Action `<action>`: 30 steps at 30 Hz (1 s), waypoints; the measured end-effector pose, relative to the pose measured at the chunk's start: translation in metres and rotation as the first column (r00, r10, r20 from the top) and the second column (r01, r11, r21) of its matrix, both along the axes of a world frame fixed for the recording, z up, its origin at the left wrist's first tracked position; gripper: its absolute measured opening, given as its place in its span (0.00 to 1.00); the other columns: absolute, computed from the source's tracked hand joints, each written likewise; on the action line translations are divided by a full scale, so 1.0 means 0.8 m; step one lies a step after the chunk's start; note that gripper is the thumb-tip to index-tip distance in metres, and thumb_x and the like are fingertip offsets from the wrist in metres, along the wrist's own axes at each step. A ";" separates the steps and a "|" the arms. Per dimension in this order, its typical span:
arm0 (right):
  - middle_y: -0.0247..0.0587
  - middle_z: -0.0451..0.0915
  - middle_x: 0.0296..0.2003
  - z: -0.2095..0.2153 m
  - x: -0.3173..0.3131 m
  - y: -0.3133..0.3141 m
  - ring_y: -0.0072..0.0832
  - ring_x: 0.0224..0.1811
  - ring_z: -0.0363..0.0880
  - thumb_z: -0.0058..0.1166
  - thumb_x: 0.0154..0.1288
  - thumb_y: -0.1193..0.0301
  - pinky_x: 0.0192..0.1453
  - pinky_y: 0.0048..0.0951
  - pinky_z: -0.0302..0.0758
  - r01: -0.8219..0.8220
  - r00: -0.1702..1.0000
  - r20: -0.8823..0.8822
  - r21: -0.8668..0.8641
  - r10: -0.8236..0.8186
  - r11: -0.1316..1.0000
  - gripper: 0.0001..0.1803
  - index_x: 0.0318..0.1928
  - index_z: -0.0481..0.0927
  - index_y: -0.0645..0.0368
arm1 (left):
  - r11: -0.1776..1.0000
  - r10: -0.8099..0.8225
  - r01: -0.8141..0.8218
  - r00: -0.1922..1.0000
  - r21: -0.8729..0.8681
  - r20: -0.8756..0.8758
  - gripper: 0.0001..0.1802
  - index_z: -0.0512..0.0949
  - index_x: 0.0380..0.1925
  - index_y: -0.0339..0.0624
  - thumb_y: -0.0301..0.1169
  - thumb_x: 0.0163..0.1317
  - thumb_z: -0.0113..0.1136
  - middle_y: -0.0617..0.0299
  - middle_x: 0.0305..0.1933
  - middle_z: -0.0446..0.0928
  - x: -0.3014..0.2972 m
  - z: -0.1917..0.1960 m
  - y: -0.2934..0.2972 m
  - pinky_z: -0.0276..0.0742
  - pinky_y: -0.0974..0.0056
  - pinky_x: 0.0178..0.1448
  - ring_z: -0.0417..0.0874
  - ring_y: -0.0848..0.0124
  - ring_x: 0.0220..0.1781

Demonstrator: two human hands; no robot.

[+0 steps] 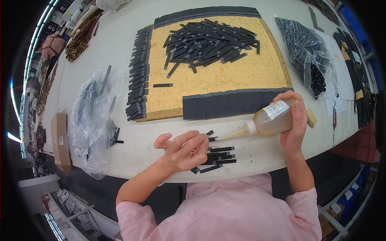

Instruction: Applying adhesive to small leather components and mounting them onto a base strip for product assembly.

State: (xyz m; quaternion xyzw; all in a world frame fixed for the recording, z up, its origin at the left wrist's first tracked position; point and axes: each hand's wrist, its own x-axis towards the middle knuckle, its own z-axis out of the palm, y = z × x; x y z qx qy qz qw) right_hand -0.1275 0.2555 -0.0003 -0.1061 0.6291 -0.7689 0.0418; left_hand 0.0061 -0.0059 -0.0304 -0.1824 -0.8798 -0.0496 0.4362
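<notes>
Yellow board, bags, black strips on white table

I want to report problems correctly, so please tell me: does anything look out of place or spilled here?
One black strip lies alone on the yellow board, apart from the heap. The strips along its left edge look uneven, some slanting. No spill shows around the bottle.

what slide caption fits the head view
Right hand points a nozzled bottle at a black strip in the left hand.
</notes>
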 end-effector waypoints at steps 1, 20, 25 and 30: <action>0.39 0.79 0.43 0.001 0.000 -0.001 0.20 0.46 0.75 0.42 0.80 0.58 0.54 0.22 0.71 -0.007 1.000 0.008 -0.004 0.007 1.000 0.17 0.49 0.76 0.60 | 1.000 0.010 -0.010 1.000 -0.004 0.005 0.18 0.67 0.21 0.63 0.25 0.49 0.67 0.82 0.34 0.83 0.001 -0.001 0.000 0.49 0.54 0.65 0.81 0.82 0.39; 0.36 0.79 0.41 0.002 -0.002 -0.001 0.18 0.44 0.76 0.45 0.78 0.58 0.53 0.22 0.72 -0.019 0.996 0.092 0.032 0.016 0.999 0.17 0.48 0.78 0.59 | 1.000 0.018 -0.017 0.999 -0.019 0.049 0.12 0.74 0.24 0.63 0.27 0.50 0.65 0.82 0.35 0.83 0.003 0.002 -0.001 0.49 0.54 0.64 0.80 0.81 0.38; 0.36 0.79 0.41 0.003 -0.003 0.002 0.18 0.45 0.76 0.44 0.79 0.58 0.53 0.22 0.72 -0.109 0.982 0.146 -0.065 0.118 0.992 0.17 0.48 0.77 0.58 | 0.999 0.022 -0.020 0.998 -0.030 0.058 0.13 0.74 0.24 0.63 0.27 0.50 0.65 0.82 0.35 0.83 0.004 0.001 -0.002 0.49 0.54 0.65 0.80 0.81 0.39; 0.36 0.80 0.41 0.002 -0.003 -0.003 0.18 0.45 0.76 0.43 0.79 0.59 0.54 0.22 0.71 -0.016 0.992 0.122 -0.017 0.018 1.000 0.17 0.48 0.77 0.58 | 0.999 0.016 -0.014 0.999 -0.036 0.044 0.13 0.73 0.25 0.63 0.26 0.49 0.66 0.82 0.35 0.83 0.000 0.002 -0.002 0.49 0.53 0.65 0.80 0.81 0.39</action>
